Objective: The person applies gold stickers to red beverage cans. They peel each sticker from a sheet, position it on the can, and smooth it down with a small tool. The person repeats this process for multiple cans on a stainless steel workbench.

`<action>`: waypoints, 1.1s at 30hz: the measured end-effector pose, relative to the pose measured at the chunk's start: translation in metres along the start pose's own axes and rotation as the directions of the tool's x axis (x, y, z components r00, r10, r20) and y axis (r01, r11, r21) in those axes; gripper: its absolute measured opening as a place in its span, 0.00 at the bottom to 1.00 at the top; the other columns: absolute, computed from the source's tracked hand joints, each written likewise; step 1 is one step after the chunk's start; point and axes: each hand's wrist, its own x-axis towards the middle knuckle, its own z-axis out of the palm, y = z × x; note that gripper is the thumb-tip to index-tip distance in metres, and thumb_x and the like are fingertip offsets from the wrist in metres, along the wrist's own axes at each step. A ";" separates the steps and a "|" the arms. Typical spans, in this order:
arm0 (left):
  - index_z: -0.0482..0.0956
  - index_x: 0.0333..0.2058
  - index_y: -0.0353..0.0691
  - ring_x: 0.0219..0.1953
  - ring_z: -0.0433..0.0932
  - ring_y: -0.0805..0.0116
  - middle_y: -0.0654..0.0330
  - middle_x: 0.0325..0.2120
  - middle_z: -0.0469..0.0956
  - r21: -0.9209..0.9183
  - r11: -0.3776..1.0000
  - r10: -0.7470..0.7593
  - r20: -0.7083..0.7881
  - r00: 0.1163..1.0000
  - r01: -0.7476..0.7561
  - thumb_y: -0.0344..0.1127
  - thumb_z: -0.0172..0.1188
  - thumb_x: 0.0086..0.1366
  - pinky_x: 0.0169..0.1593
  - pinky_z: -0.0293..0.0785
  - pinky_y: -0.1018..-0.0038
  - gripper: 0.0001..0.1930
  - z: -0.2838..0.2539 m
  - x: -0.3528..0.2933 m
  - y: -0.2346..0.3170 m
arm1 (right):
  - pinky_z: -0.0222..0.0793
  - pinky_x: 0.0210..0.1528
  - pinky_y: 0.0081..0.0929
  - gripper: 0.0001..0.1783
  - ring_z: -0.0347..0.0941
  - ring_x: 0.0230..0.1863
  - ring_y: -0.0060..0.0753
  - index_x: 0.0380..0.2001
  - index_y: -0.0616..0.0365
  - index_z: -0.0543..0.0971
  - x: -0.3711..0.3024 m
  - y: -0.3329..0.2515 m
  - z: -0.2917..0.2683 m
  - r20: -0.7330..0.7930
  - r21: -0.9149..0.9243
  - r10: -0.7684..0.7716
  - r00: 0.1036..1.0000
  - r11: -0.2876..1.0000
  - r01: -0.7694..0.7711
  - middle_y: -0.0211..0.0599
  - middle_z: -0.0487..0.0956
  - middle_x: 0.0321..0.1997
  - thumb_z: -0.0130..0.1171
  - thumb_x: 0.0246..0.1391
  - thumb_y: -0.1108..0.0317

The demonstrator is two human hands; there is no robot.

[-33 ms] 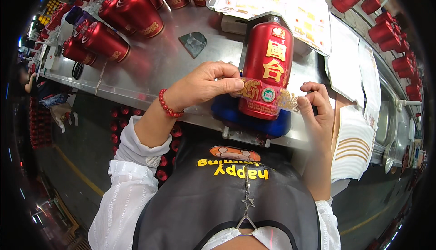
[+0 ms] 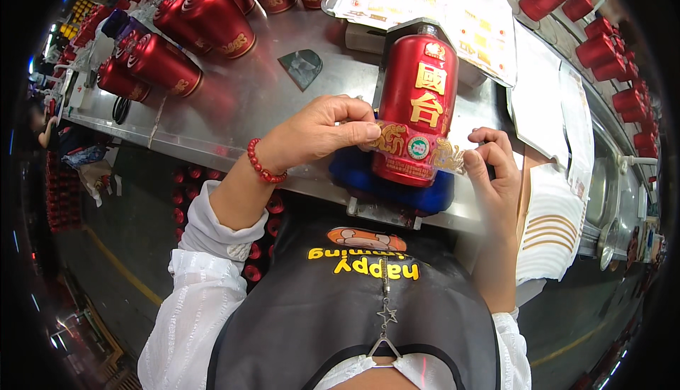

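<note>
A glossy red ceramic bottle [image 2: 418,106] with gold characters is lying on a blue padded cradle [image 2: 397,177] at the near edge of the steel worktable [image 2: 234,106]. The left hand [image 2: 319,131] and right hand [image 2: 492,170] are pinching the ends of a gold-patterned label band [image 2: 414,148], each closed on it. Beyond the left grip, bare steel is lying open; farther off, more red bottles [image 2: 191,25] are crowding together.

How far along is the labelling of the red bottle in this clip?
Done: the red bottle lies in the blue cradle, its upper characters already on. In hand: the left hand and right hand pinch the ends of a gold-patterned band label across its lower body. Left: the label ends are not yet pressed flat; more red bottles wait behind.
</note>
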 end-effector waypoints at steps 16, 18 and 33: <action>0.66 0.61 0.36 0.55 0.68 0.69 0.58 0.55 0.69 0.382 0.918 0.244 -0.342 0.907 -0.102 0.50 0.58 0.71 0.60 0.62 0.71 0.29 0.010 0.000 -0.016 | 0.70 0.56 0.30 0.21 0.73 0.53 0.38 0.57 0.67 0.74 0.005 0.005 0.007 -0.003 0.018 -0.007 1.000 1.000 0.007 0.47 0.74 0.56 0.59 0.65 0.66; 0.61 0.65 0.35 0.63 0.64 0.62 0.52 0.60 0.66 0.381 0.909 0.317 -0.369 0.874 -0.169 0.54 0.59 0.70 0.66 0.59 0.65 0.36 0.024 0.008 -0.023 | 0.65 0.62 0.33 0.30 0.71 0.59 0.41 0.63 0.69 0.68 0.006 -0.004 0.017 0.115 0.122 0.051 0.992 0.990 -0.065 0.50 0.72 0.60 0.57 0.68 0.56; 0.47 0.71 0.33 0.70 0.56 0.48 0.41 0.67 0.55 0.339 0.901 0.372 -0.287 0.883 -0.270 0.64 0.63 0.62 0.72 0.51 0.56 0.53 0.038 0.011 -0.039 | 0.62 0.67 0.36 0.47 0.69 0.65 0.45 0.68 0.69 0.62 0.011 0.003 0.021 0.217 0.080 0.006 0.976 0.997 -0.024 0.54 0.72 0.63 0.64 0.59 0.45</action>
